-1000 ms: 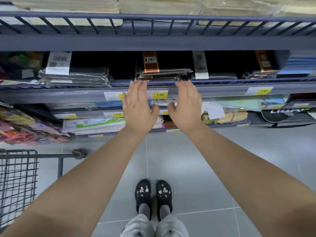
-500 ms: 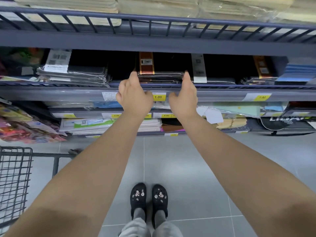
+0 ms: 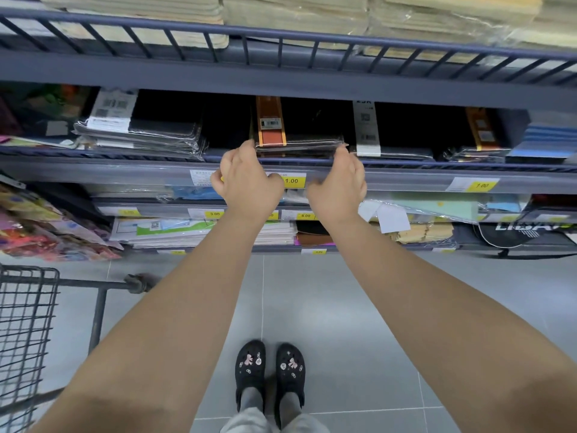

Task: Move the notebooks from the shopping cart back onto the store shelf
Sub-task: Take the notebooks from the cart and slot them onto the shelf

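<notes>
Head view: notebook stack (image 3: 299, 142) on shelf (image 3: 93, 175)
Left hand (image 3: 246, 184) grip: curled, touching stack; hold unclear
Right hand (image 3: 338, 184) grip: likewise

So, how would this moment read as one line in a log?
stage: shelving | left hand: fingertips at notebook stack left front corner | right hand: at right front corner | shopping cart: lower left

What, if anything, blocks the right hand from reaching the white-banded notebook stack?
Likely yes, nothing does: the right hand is at the right corner of the orange-banded stack, and the white-banded stack lies right beside it behind the shelf rail.
</notes>
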Tool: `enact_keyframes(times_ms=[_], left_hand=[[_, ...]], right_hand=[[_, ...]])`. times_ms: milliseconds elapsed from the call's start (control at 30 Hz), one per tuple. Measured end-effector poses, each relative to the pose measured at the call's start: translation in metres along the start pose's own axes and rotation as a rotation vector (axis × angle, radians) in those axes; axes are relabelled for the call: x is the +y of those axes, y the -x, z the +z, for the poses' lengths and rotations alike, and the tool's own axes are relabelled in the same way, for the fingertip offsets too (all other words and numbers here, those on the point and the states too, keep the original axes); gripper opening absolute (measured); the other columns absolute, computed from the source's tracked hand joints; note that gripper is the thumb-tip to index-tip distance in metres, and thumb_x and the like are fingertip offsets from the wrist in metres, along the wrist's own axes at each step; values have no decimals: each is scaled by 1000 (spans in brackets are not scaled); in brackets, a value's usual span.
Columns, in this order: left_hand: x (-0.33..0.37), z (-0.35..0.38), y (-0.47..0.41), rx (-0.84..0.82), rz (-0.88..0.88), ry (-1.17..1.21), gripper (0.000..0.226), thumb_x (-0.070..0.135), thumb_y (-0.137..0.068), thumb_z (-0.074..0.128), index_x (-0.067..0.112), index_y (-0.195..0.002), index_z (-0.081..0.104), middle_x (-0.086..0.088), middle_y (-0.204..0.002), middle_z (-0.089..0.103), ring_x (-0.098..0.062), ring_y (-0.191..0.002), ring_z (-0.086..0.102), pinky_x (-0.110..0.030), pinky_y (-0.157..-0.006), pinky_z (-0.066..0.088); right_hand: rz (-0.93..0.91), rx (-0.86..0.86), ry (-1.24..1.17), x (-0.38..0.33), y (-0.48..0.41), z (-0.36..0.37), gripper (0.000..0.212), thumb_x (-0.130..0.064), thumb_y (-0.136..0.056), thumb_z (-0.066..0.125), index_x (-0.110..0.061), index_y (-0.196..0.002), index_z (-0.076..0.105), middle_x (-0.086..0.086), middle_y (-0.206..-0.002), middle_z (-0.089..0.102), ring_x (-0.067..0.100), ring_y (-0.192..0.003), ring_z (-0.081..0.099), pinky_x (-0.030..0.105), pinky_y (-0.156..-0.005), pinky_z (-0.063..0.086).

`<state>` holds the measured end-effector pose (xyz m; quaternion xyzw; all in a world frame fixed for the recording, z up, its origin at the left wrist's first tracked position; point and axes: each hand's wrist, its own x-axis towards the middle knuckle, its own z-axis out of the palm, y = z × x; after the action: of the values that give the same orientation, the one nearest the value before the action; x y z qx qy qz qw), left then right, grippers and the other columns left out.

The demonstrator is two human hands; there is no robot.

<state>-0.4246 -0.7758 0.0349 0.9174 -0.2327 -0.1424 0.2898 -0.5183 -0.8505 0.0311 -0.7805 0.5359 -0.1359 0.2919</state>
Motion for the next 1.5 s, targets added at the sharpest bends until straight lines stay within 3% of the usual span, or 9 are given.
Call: enact_keyframes(times_ms=[167, 300, 433, 600, 767, 933, 1133, 1267, 1500], left_hand=[[-9, -4, -5, 45, 16, 179, 61, 31, -91, 57, 15, -146, 34, -2, -135, 54, -23, -131, 40, -43, -107, 27], [-17, 4, -7, 90, 97, 288, 62, 43, -90, 60, 14, -143, 42, -3, -140, 52, -22, -131, 45, -45, -110, 34], [-14, 9, -13, 204, 44, 339, 51, 45, -87, 63, 17, -128, 59, 2, -124, 64, -20, -117, 55, -46, -101, 42], [-16, 10, -18, 251, 61, 326, 43, 47, -86, 63, 18, -118, 65, 3, -106, 69, -21, -102, 60, -47, -94, 46], [-22, 11, -11, 231, 85, 133, 50, 46, -88, 61, 23, -132, 55, -1, -120, 62, -20, -122, 45, -39, -101, 29], [-24, 20, -17, 215, 46, 78, 58, 53, -81, 65, 19, -128, 55, -3, -119, 61, -21, -125, 42, -42, -96, 33], [-21, 17, -15, 211, 13, 186, 58, 56, -82, 63, 18, -125, 58, -1, -120, 60, -19, -127, 40, -38, -99, 29], [-19, 16, -12, 250, -12, 344, 44, 50, -88, 58, 22, -122, 64, -1, -119, 62, -17, -125, 42, -36, -104, 28], [-20, 14, -17, 268, -1, 416, 35, 45, -89, 60, 19, -109, 70, 7, -97, 62, -16, -115, 46, -45, -102, 38]], right_hand=[[1, 71, -166, 9, -5, -8, 49, -24, -93, 53, -17, -140, 40, -4, -135, 53, 18, -129, 39, 35, -104, 28], [51, 119, -269, 11, -11, -1, 50, -42, -94, 52, -21, -139, 47, -6, -122, 63, 19, -120, 47, 42, -104, 37], [125, 192, -487, 9, -15, 6, 35, -31, -90, 62, -16, -122, 63, -15, -97, 63, 21, -110, 57, 42, -98, 45], [111, 167, -505, 12, -15, 8, 31, -22, -92, 61, -16, -122, 63, -8, -109, 66, 15, -96, 61, 36, -97, 48], [53, 24, -384, 16, -16, 0, 49, -22, -95, 57, -17, -141, 44, -4, -134, 56, 12, -109, 57, 23, -98, 42], [19, 43, -251, 8, -18, -2, 40, -22, -95, 56, -15, -134, 53, -2, -124, 62, 7, -91, 51, 21, -88, 41], [-2, 50, -290, 7, -16, 1, 46, -34, -90, 62, -14, -131, 55, -3, -125, 62, 14, -115, 56, 26, -94, 42], [44, 32, -422, 9, -17, -5, 56, -43, -92, 57, -18, -140, 43, -6, -111, 63, 7, -99, 54, 23, -86, 41], [72, 97, -502, 9, -15, 3, 37, -35, -94, 56, -17, -127, 55, -12, -97, 57, 6, -88, 54, 18, -77, 39]])
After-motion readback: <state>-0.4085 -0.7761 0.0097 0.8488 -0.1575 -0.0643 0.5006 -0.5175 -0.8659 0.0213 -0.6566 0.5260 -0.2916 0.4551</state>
